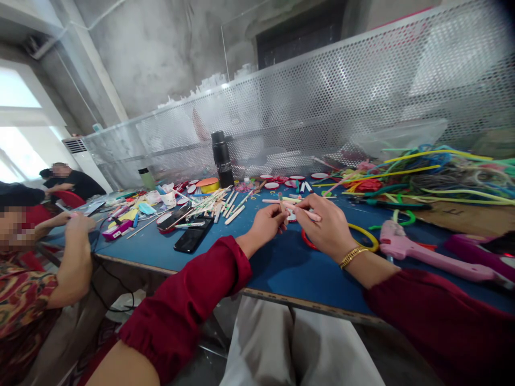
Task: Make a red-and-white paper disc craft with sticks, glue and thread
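My left hand [264, 229] is closed in a pinch above the blue table, thumb and finger on a short flat wooden stick [280, 198] that points upward. Just to its right, my right hand [329, 224] has its fingers closed round a slim, pale pink pen-like stick [309, 213]. The inner end of the pink stick meets the left fingertips, where the contact is too small to make out. Behind the right wrist, which wears a gold bracelet, lies a yellow ring [368, 236]. A red ring [308, 240] is partly hidden below that hand.
A pink glue gun [434, 252] lies at the right, before a heap of coloured strips [426, 166]. Loose sticks [229, 203], a phone [193, 236] and a black bottle [222, 161] are to the left. A co-worker's hand [78, 222] is at far left.
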Tool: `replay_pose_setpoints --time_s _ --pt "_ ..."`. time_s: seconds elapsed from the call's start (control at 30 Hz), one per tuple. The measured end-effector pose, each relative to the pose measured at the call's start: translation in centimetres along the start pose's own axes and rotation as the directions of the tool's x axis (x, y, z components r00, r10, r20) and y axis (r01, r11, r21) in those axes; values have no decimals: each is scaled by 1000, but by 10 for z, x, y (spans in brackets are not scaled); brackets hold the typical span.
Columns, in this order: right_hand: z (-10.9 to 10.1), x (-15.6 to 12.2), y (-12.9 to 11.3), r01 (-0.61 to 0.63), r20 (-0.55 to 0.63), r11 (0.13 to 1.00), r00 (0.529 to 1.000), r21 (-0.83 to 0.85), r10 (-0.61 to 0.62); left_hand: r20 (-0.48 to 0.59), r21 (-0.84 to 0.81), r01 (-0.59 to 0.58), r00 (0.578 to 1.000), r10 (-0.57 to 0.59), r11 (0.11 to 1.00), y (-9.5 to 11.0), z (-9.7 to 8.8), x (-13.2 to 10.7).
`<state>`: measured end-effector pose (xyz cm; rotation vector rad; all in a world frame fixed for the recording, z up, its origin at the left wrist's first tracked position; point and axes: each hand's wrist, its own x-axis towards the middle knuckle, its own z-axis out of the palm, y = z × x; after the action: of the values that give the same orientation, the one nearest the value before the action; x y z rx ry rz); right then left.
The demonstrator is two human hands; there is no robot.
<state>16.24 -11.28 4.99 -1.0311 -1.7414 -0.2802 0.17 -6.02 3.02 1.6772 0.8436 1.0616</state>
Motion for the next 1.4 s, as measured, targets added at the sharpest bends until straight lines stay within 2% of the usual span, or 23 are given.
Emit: replay_pose_setpoints --time_s 0.6,0.9,1.4 --pt "0 0 0 8 7 1000 1000 8 -8 5 16 5 1000 -5 1000 1 0 -1" --pt "0 0 1 6 8 1000 1000 -9 -6 -1 6 -30 1000 30 1000 -8 -1 3" --pt "1 0 1 12 8 1000 1000 -8 -12 -6 -9 -25 1000 25 1000 -10 -1 4"
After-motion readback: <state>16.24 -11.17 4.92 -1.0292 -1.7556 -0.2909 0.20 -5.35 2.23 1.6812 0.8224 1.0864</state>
